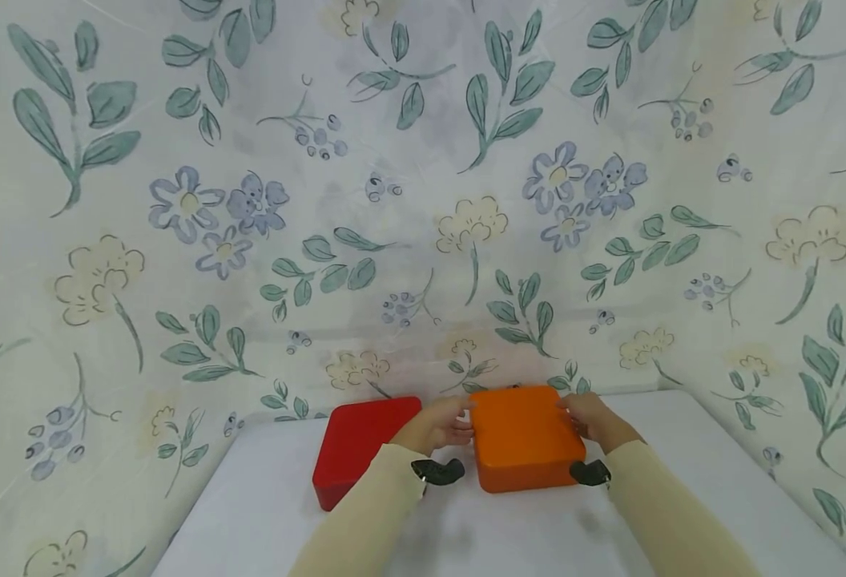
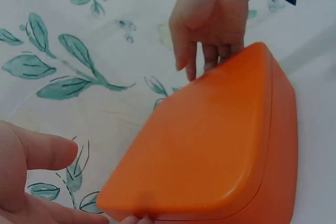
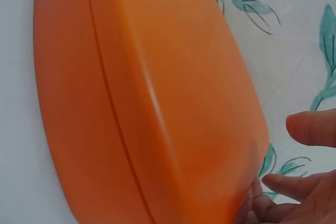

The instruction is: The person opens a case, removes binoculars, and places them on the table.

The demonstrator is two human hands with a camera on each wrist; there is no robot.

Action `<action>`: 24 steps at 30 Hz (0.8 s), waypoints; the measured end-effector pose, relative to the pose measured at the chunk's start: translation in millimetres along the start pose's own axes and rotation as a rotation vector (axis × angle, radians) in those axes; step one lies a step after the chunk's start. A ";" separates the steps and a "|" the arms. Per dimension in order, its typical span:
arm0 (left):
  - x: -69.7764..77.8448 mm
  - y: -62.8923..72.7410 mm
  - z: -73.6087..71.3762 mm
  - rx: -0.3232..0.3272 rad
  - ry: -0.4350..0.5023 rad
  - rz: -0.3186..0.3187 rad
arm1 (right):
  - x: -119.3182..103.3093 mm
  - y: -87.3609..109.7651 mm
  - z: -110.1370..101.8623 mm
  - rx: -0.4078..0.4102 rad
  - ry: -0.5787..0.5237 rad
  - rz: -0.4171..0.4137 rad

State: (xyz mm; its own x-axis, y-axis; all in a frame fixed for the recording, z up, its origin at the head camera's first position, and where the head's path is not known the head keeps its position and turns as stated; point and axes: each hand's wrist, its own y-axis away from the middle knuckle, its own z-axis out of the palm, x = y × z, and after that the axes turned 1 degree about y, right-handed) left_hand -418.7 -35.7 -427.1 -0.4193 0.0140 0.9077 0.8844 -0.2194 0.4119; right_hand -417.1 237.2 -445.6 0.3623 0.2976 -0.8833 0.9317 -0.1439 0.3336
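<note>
My left hand (image 1: 437, 426) and my right hand (image 1: 592, 421) hold the orange box (image 1: 524, 437) by its two sides, fingers curled at its edges, on the white table (image 1: 264, 513). It bears no readable writing. Just left sits a red box (image 1: 354, 449), the flowered cloth (image 1: 423, 200) behind.
</note>
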 end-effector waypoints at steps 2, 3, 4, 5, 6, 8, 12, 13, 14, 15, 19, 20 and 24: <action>2.3 -0.2 1.2 -0.003 0.015 -0.022 | -3.0 -0.8 -1.7 -0.003 0.022 -0.001; 3.2 -0.2 1.8 -0.005 0.029 -0.033 | -3.8 -1.1 -2.7 -0.005 0.026 0.000; 3.6 -0.3 2.5 -0.006 0.044 -0.041 | -4.1 -1.6 -3.6 -0.011 0.029 -0.006; 3.8 -0.3 3.1 -0.005 0.059 -0.047 | -4.8 -1.4 -4.3 -0.019 0.032 -0.012; 3.8 -0.5 3.7 -0.001 0.077 -0.051 | -4.8 -2.0 -4.7 -0.022 0.031 -0.017; 2.0 -1.4 4.9 0.005 0.115 -0.055 | -3.7 -2.8 -5.6 -0.031 0.021 -0.031; -5.0 -5.1 8.3 0.016 0.155 -0.069 | -1.5 -2.4 -8.1 -0.046 0.014 -0.036; -6.9 -6.1 9.4 0.016 0.156 -0.073 | -0.8 -2.3 -8.9 -0.051 0.012 -0.039; -8.5 -6.8 10.5 0.017 0.148 -0.073 | -0.6 -2.0 -9.5 -0.053 0.008 -0.037; -9.9 -7.5 11.7 0.018 0.133 -0.064 | -0.3 -1.8 -10.1 -0.057 -0.002 -0.032; -14.6 -9.9 14.9 0.037 0.038 0.008 | 2.0 -4.4 -8.8 -0.062 -0.069 -0.024; -15.8 -10.5 15.4 0.047 0.013 0.027 | 2.2 -4.6 -8.3 -0.060 -0.084 -0.020; -20.0 -12.3 16.9 0.093 -0.059 0.062 | 6.7 -5.8 -8.3 -0.066 -0.122 -0.019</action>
State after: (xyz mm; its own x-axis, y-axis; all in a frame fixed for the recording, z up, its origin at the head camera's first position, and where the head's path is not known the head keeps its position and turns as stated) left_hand -417.8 -16.8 -449.0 -0.3528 0.0611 0.9337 0.9246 -0.1303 0.3579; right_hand -419.9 247.9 -450.6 0.3419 0.1824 -0.9219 0.9397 -0.0760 0.3335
